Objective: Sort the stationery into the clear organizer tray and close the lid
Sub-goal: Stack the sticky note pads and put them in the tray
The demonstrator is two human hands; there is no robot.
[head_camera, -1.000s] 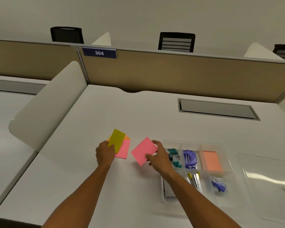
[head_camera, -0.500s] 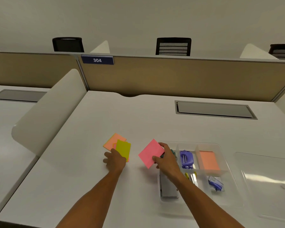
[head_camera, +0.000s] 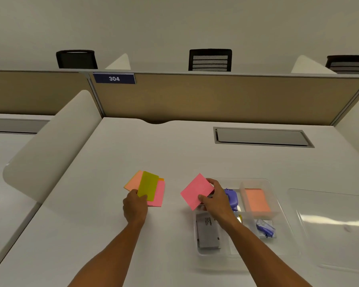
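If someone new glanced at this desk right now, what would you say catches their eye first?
Probably the bright pink note pad, pinched in the right hand at the left edge of the clear organizer tray. Next come the yellow-green pad held in the left hand over the fanned orange and pink pads, and the clear lid lying to the tray's right.

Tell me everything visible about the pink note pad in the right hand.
The pink pad is a plain square of bright pink paper, blank on the face shown. It is tilted corner-up like a diamond, lifted off the desk at the tray's left edge. The right hand pinches its right corner, thumb on its face, fingers behind. Nothing else touches it.
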